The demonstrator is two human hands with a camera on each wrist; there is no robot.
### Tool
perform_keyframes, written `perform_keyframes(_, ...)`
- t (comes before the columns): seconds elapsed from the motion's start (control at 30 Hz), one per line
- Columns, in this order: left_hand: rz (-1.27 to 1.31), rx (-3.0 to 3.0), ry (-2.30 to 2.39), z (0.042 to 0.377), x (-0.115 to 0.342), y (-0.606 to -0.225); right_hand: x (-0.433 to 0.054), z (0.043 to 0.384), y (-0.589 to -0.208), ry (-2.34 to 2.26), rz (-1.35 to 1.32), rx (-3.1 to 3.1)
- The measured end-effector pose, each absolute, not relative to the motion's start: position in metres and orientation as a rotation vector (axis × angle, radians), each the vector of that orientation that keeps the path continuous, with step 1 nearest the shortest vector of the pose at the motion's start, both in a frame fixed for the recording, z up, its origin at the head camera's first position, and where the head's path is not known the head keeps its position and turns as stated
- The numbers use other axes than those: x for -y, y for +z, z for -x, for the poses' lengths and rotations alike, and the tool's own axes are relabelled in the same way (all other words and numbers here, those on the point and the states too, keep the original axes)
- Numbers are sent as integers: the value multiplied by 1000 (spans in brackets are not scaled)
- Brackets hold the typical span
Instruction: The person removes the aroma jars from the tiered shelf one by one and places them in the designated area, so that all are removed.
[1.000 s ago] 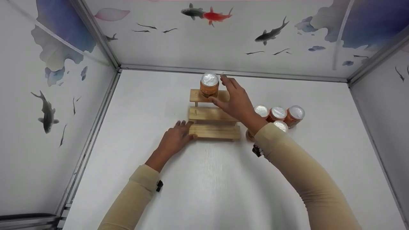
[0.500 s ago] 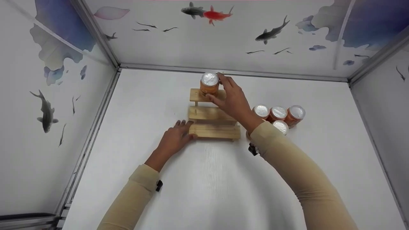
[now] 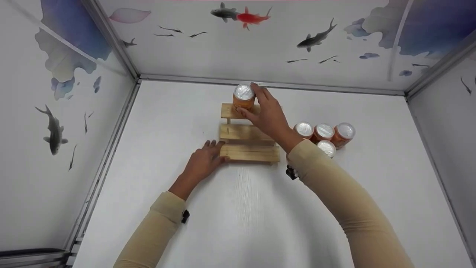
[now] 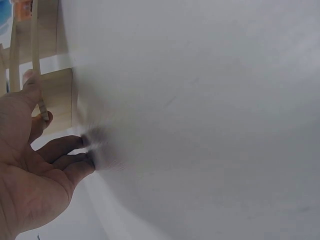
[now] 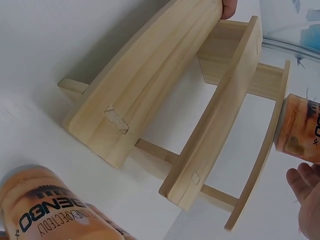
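A small three-step wooden shelf [image 3: 247, 132] stands on the white table. My left hand [image 3: 200, 162] pinches the left end of its lowest board. In the left wrist view the thumb lies over that board [image 4: 36, 55] and a finger sits beneath its corner, the other fingers near the tabletop. An orange can [image 3: 243, 98] with a silvery top stands upright on the left part of the highest board. My right hand [image 3: 271, 116] holds it from the right, thumb at the front and index finger behind. The right wrist view shows that can [image 5: 299, 127] only in part.
Several more orange cans [image 3: 324, 131] with silvery tops stand grouped to the right of the shelf, partly behind the right sleeve [image 3: 327, 178]. One can [image 5: 55, 207] looms close in the right wrist view. White walls [image 3: 260, 48] with painted fish enclose the table.
My right hand has moved slightly left, closing its thumb and fingers from beside the can to around it. The left hand, the shelf and the cans look unmoved.
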State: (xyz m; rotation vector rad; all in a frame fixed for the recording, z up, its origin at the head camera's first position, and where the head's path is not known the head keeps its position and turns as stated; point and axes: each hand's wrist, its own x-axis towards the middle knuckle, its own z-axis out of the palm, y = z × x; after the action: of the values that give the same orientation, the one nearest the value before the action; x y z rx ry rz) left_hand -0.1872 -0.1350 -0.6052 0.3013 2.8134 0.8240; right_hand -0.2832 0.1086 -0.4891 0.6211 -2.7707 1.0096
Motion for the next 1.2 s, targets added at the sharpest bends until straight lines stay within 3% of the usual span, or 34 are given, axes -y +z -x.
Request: perform_keyframes(1.2, -315, -2805, 814, 188, 135, -605, -98, 287, -488, 1114, -607, 2751)
